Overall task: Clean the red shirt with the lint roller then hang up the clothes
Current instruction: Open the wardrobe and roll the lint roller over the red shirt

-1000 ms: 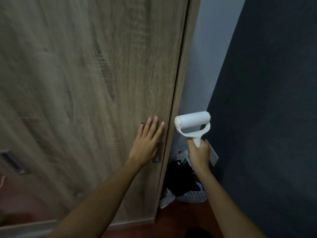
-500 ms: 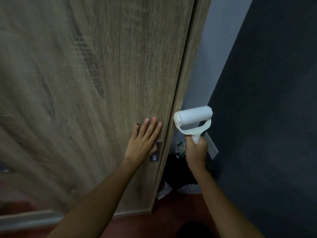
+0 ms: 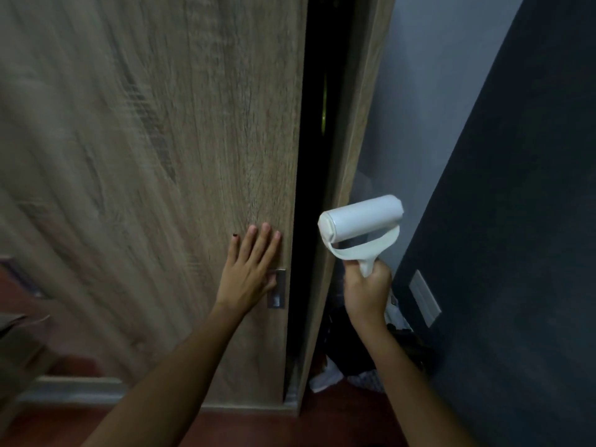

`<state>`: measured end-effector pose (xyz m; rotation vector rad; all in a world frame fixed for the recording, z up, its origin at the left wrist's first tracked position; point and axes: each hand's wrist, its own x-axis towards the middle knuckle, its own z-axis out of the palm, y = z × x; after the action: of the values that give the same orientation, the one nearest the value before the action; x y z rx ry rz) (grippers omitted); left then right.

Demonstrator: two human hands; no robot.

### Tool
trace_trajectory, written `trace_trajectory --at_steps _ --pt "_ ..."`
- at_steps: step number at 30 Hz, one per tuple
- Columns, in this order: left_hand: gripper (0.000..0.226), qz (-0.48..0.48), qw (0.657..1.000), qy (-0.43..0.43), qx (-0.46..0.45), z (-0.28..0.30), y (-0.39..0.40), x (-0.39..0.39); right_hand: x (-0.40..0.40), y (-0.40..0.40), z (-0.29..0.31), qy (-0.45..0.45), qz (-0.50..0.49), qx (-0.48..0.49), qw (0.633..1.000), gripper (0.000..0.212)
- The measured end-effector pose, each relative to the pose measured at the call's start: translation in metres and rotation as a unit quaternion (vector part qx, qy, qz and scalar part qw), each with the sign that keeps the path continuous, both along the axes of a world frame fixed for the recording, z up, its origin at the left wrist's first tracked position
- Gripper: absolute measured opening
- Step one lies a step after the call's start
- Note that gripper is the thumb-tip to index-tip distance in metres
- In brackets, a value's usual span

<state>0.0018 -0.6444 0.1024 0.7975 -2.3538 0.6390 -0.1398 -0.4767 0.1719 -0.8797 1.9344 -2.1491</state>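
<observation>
My right hand grips the handle of a white lint roller, held upright with its roll on top, in front of the wardrobe's right edge. My left hand lies flat with fingers spread on the wooden sliding wardrobe door, thumb at its small metal recessed handle. A dark gap stands between the door and the wardrobe's side panel; inside it only a thin yellow-green sliver shows. No red shirt is in view.
A dark wall with a pale switch plate rises close on the right, a light grey wall behind it. A heap of dark and white items lies on the red-brown floor in the corner. A brown object juts in at the left edge.
The wardrobe door has slid left under my left hand, exposing a dark gap at its right edge. My right hand with the lint roller stayed about where it was.
</observation>
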Motion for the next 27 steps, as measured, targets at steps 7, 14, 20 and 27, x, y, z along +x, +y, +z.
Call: trace_trajectory --at_steps 7,14,20,27 --pt "0.104 0.110 0.991 0.009 0.082 0.002 -0.007 0.056 0.024 0.008 0.006 0.029 0.200 -0.037 0.979 0.032" --pt "0.090 0.178 0.968 0.117 0.130 0.053 -0.021 0.110 0.064 -0.023 0.013 0.057 0.268 0.023 0.962 0.008" --pt "0.106 0.183 0.968 0.120 0.121 0.129 -0.060 0.135 0.105 -0.073 0.025 0.080 0.312 0.044 0.946 0.019" --pt "0.118 0.193 0.960 0.141 0.143 0.130 -0.079 0.159 0.153 -0.133 0.033 0.072 0.263 0.054 0.960 0.024"
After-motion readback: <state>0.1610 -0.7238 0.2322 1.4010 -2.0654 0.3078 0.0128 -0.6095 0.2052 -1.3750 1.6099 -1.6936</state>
